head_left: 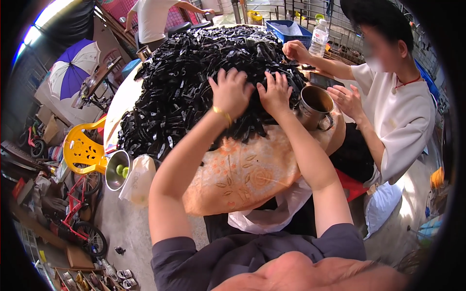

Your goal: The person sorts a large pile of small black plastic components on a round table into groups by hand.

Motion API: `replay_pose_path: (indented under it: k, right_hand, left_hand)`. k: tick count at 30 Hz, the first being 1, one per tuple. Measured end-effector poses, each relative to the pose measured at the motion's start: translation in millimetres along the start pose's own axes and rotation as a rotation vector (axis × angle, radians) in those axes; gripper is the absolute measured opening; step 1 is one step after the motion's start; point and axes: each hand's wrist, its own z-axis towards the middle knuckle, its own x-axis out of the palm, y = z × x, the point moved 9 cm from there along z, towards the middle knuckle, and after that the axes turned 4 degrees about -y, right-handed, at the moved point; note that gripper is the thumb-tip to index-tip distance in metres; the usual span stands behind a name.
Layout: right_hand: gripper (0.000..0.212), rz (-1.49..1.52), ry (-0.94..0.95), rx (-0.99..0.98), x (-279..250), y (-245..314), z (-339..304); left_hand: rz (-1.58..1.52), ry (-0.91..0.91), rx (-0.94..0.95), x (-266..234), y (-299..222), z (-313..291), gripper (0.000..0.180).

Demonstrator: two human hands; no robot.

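A big heap of small black plastic pieces (189, 82), some with shiny metal-looking parts, covers most of the round table. What kind of pieces they are is too small to tell. My left hand (231, 94), with a yellow bracelet at the wrist, reaches over the near part of the heap with its fingers spread. Just to its right, my right hand (275, 94) lies palm down on the pieces, fingers apart. No piece shows in either hand. A metal mug (310, 116) with a handle stands close to the right of my right hand.
An orange patterned tablecloth (242, 174) hangs at the near edge. A co-worker (398, 102) sits at right, hands by the heap and a dark phone (326, 80). Behind are a plastic bottle (318, 40) and blue basket (291, 35). A yellow chair (85, 145) and metal bowl (118, 169) are left.
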Motion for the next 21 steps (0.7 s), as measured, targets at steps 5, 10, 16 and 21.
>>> replay_pose_path:
  k: [5, 10, 16, 21]
  right_hand:
    - [0.05, 0.017, 0.021, -0.006, 17, 8, -14]
    - [0.045, 0.258, -0.053, -0.102, 10, 32, -39]
    - [0.047, 0.312, -0.069, -0.131, 18, 75, -58]
    - [0.055, 0.466, 0.038, -0.081, 31, 68, -41]
  left_hand:
    - [0.173, 0.139, 0.195, 2, -18, -85, 0.065]
    - [0.224, 0.115, 0.175, -10, 19, -88, 0.05]
    - [0.234, 0.15, 0.021, -21, 34, -87, 0.048]
    - [0.224, -0.125, 0.033, -54, 8, -97, 0.038]
